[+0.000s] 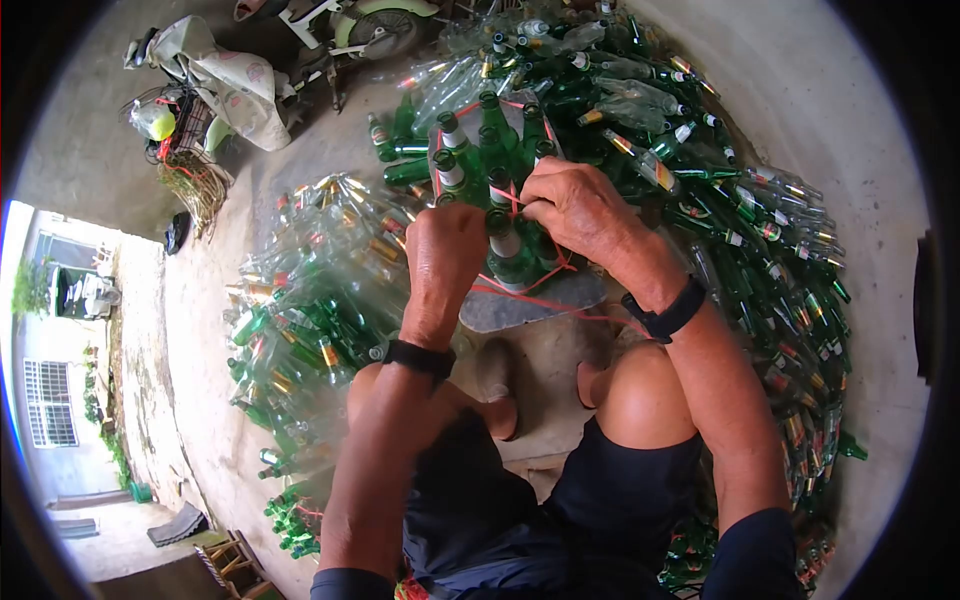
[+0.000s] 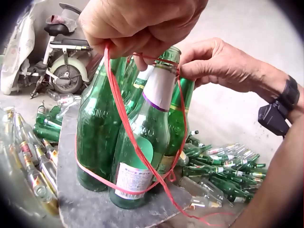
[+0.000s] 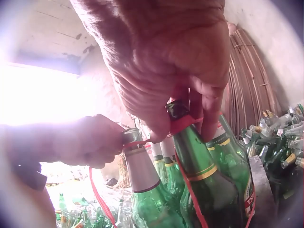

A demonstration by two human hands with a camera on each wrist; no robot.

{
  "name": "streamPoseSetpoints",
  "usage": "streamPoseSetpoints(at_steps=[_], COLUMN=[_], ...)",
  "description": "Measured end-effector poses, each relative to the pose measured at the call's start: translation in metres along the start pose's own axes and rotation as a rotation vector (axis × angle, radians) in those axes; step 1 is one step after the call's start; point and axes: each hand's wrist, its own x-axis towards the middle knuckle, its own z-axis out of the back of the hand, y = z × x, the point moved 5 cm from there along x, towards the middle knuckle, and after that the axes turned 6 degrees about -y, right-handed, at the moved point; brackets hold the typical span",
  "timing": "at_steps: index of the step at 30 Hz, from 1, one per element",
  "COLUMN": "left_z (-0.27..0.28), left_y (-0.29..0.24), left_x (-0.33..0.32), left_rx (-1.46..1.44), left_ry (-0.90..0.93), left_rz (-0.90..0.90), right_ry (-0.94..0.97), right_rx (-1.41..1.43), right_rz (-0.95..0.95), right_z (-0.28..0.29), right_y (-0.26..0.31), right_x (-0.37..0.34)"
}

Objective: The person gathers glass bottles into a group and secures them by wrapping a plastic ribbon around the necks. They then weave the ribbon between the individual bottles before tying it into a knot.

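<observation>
A bundle of upright green glass bottles (image 2: 142, 128) stands on a grey board (image 2: 90, 204), with red plastic string (image 2: 124, 121) looped round its lower part. My left hand (image 1: 445, 262) is curled round the string above the nearest bottles, and two strands hang from its fist in the left wrist view. On the far side of the bundle, my right hand (image 1: 582, 208) pinches the string close to a bottle neck (image 3: 183, 126). Between both hands the string runs across the necks. A loose end trails past the board's edge towards my right knee.
Piles of loose bottles lie on the floor to the left (image 1: 330, 270) and right (image 1: 780, 290) of the board. At the back left stands a scooter (image 2: 64, 61), near a covered cart (image 1: 225, 80). My feet (image 1: 497, 375) are just in front of the board.
</observation>
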Motion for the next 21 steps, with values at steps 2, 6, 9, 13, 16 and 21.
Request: streamPoseSetpoints(at_steps=[2, 6, 9, 13, 16, 21], left_z=[0.001, -0.004, -0.007, -0.008, -0.008, -0.003], left_y=[0.002, 0.014, 0.018, 0.015, 0.016, 0.023], left_x=[-0.004, -0.012, -0.029, -0.045, -0.052, -0.063], left_rx=[-0.136, -0.159, -0.564, -0.637, -0.814, -0.751], left_ry=[0.039, 0.035, 0.019, -0.043, -0.093, -0.076], left_rz=[0.105, 0.174, 0.363, 0.444, 0.436, 0.480], right_ry=[0.003, -0.016, -0.007, 0.003, 0.029, 0.055], right_rx=[-0.003, 0.031, 0.038, 0.060, 0.028, -0.003], right_rz=[0.001, 0.035, 0.032, 0.036, -0.034, -0.036], right_z=[0.001, 0.003, 0.003, 0.005, 0.003, 0.002], right_y=[0.001, 0.004, 0.004, 0.008, 0.005, 0.007], right_x=[-0.001, 0.001, 0.000, 0.002, 0.001, 0.002])
